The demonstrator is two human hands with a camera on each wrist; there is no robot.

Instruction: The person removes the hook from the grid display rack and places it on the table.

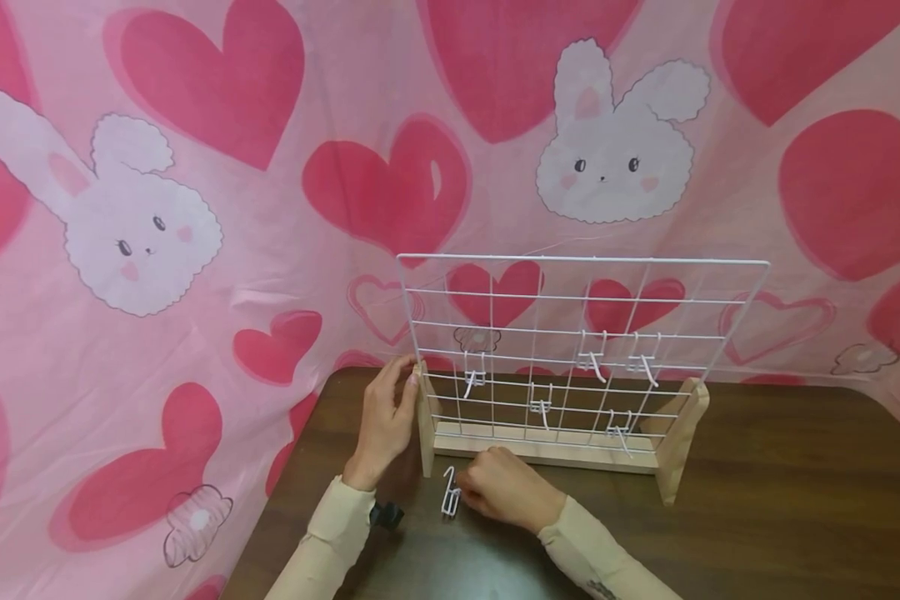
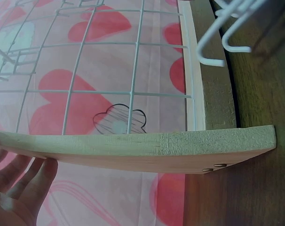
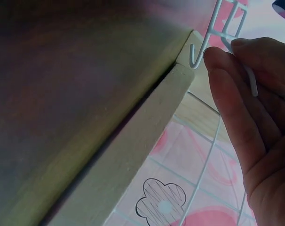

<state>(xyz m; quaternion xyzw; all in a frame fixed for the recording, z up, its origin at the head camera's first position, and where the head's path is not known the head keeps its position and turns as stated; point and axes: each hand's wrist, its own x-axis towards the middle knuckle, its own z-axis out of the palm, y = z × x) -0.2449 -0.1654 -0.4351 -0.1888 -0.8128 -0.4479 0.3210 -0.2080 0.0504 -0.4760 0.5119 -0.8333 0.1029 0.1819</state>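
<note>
Between thumb and fingers of my right hand (image 1: 506, 490) is a white wire hook (image 1: 450, 493), held low in front of the stand's base. The right wrist view shows that hook (image 3: 222, 34) with its bent end pointing past the fingertips. My left hand (image 1: 387, 417) touches the left wooden side post (image 1: 425, 425) of the stand, with fingertips (image 2: 49, 165) on its outer face. A white wire grid (image 1: 562, 335) stands upright between two wooden posts. Several similar hooks hang on it, such as one at left (image 1: 476, 377) and one at right (image 1: 643, 363).
The stand's wooden base bar (image 1: 547, 455) joins the left post to the right post (image 1: 681, 442) on a dark brown table (image 1: 787, 483). Behind it hangs a pink cloth (image 1: 360, 75) with hearts and rabbits. A black object (image 1: 387, 515) sits by the left wrist.
</note>
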